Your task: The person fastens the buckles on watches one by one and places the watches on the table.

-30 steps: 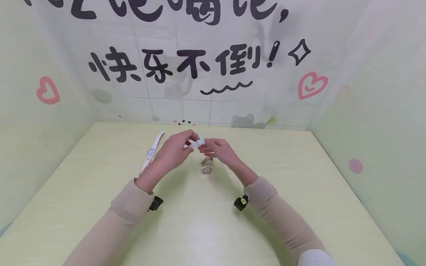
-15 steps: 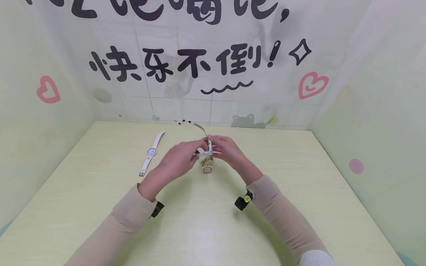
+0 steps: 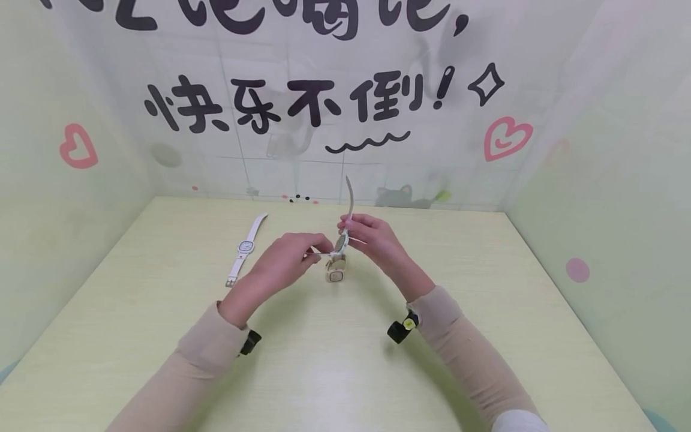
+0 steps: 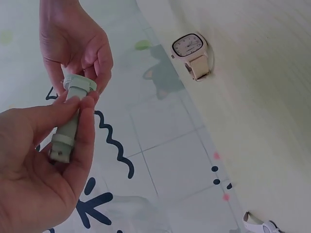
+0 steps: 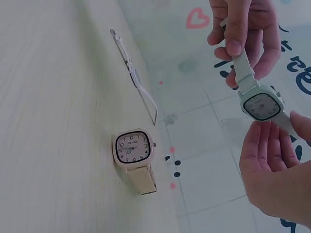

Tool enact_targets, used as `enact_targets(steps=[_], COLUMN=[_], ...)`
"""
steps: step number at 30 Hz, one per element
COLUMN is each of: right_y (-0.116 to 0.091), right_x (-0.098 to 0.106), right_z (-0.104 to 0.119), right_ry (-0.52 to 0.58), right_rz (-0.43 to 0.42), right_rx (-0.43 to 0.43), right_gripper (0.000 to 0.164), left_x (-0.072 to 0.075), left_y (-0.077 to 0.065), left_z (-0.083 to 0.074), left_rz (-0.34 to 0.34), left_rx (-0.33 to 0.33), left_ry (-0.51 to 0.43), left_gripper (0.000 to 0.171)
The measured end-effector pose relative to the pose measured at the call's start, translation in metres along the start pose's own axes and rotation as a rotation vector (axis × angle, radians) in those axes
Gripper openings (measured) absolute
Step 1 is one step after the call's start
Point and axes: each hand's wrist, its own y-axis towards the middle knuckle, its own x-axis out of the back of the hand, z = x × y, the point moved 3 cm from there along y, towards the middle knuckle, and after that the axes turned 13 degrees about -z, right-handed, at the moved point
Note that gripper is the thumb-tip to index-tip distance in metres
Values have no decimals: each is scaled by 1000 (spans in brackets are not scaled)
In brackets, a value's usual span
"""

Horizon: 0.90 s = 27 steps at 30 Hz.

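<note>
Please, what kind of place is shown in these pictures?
Probably an indoor booth or workstation: a pale tabletop with printed sheeting on three sides, bearing black lettering and pink hearts.

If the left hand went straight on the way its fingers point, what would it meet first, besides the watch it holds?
Most likely the right hand, which pinches the other strap of the same pale green watch, just past the left hand; exact depth is unclear.

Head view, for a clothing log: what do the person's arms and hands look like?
Cuffed beige sleeves cover both forearms. Each wrist has a black device, the right one with a yellow-green spot. Left hand and right hand are ungloved.
</note>
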Motion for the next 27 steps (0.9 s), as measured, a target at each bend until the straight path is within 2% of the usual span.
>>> enact_targets(steps=[5,10,15,18,23,27], right_y=[-1,-2,-5,-7,-11,-14], right_x=[8,14,21,23,26,26], right_z=[2,3,7,9,12,13], right_ry=[120,238,326,346,353,330], right_rz=[-44,-79,-70,-53,-25,-2], right_rx=[36,31,47,90,152,176], right_gripper=[36,24,11,15,26,23], left_x=[5,10,12,14,14,15], left_y=[-1,-2,-3,-4,-4,-3], left_z=[6,10,12,15,18,20], left_rz=[-64,-153,-269,-325,-354,-347], left_rx=[18,46,67,82,141,176], left_ry=[-75,-154,-206,-244,-347,-473], left_gripper=[20,17,16,16,19,21])
